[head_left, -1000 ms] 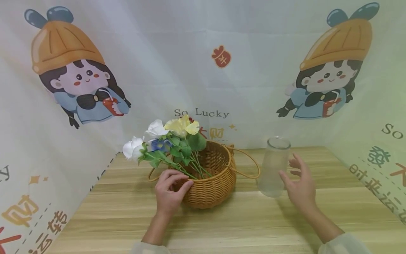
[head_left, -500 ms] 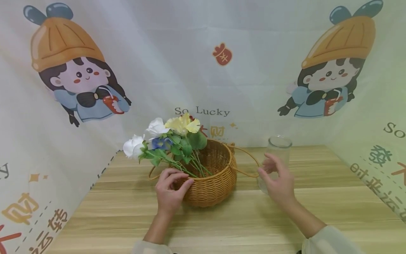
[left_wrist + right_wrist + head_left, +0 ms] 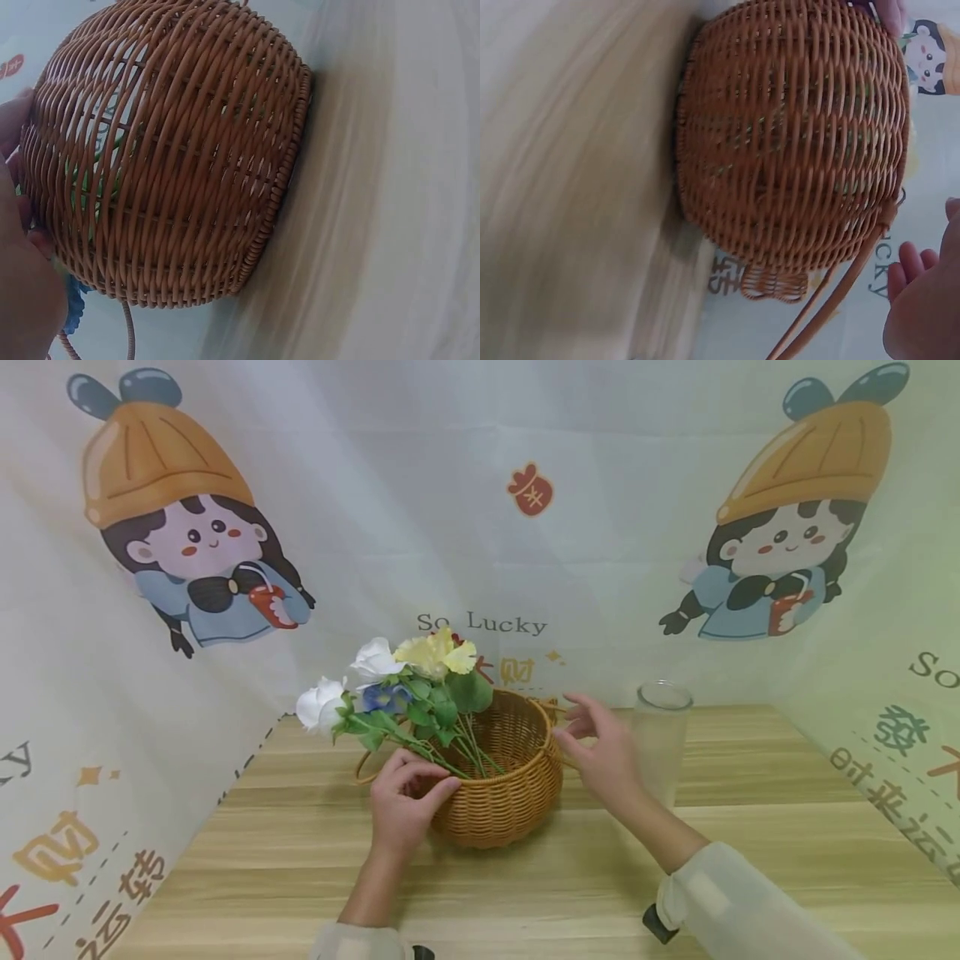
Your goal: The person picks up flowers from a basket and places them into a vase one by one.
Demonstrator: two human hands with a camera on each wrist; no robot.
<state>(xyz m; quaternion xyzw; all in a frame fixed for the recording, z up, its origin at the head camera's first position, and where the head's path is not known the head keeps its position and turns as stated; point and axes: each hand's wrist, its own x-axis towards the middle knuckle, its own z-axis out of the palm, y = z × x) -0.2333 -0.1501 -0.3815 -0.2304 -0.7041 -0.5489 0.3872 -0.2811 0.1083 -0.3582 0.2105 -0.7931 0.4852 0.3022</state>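
now our right hand (image 3: 606, 753) has left the glass vase's (image 3: 662, 743) side for the wicker basket (image 3: 501, 817), mid-frame.
our left hand (image 3: 405, 797) pinches its rim (image 3: 501, 782); the right grasps nothing, so both flank it.

On my head feed I get soft, diffuse light, moderately bright, with pale streaks across the backdrop (image 3: 420, 527) and a yellow-green cast on its right side. The basket (image 3: 498, 814) drops a faint, soft-edged shadow onto the bench (image 3: 262, 868). The glass jar (image 3: 662, 752) looks hazy and low in contrast. Wide-angle stretch leans the cartoon figures (image 3: 176, 535) near both edges. My two wrist feeds are dimmer and tilted: the wood grain smears into blur, a darker shadow hugs the basket's base, and the right fingers (image 3: 910, 261) look soft.
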